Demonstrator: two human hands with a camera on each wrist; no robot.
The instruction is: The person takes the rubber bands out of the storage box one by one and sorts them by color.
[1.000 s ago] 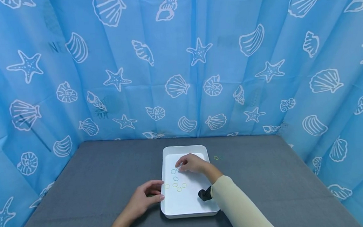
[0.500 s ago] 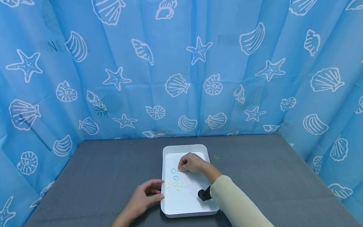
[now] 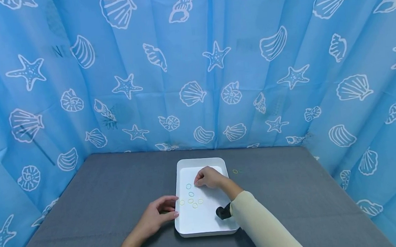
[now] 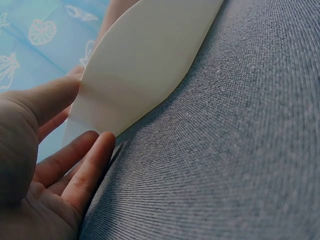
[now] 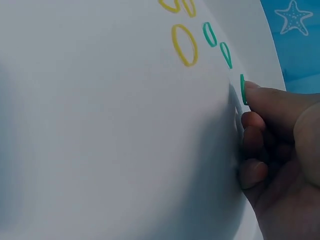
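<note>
A white tray (image 3: 208,226) holds several small rubber bands, some green (image 5: 205,34) and some yellow (image 5: 176,45). Inside it, toward the far end, my right hand (image 3: 210,177) pinches a green rubber band (image 5: 243,90) between thumb and fingers; most of the band shows past the thumb tip in the right wrist view. My left hand (image 3: 157,214) touches the tray's left side with loosely bent fingers, and in the left wrist view its fingertips (image 4: 105,142) press on the outer wall near the grey cloth.
On the grey cloth-covered table (image 3: 126,182), a yellow band (image 3: 235,171) and a green band (image 3: 241,171) lie just right of the tray. A blue curtain (image 3: 171,140) with shell and starfish prints stands behind and on both sides.
My right hand's thumb and fingers have closed together on the green rubber band, moving slightly right. My left hand stays against the tray's side.
</note>
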